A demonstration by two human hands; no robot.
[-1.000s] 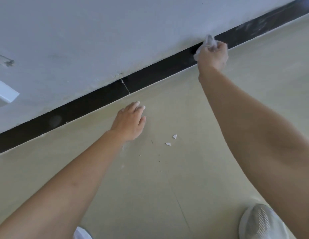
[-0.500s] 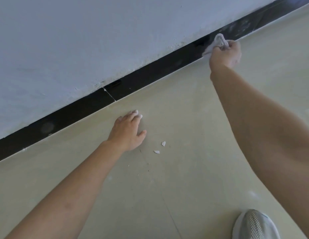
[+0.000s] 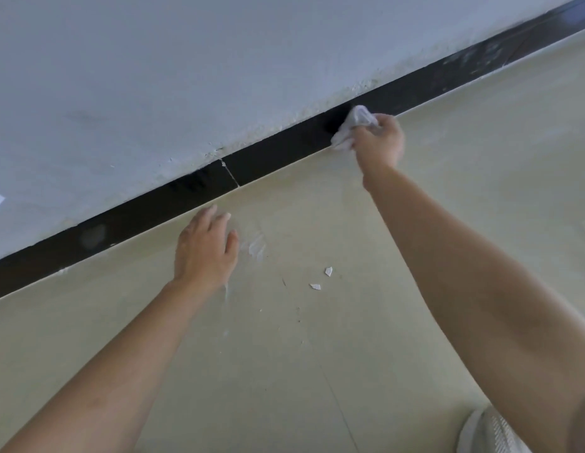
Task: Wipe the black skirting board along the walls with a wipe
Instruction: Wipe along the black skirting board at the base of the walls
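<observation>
A black skirting board runs diagonally from lower left to upper right along the foot of a white wall. My right hand grips a crumpled white wipe and presses it against the board, right of a thin joint in the board. My left hand lies flat on the beige floor with fingers apart, just below the board and left of the joint, holding nothing.
Two small white chips lie on the beige floor right of my left hand, beside a white smear. A light shoe shows at the bottom right. The board's far right stretch looks dusty.
My right hand has slid the wipe leftward along the board, toward the joint. The left hand has stayed flat on the floor; the view has shifted slightly.
</observation>
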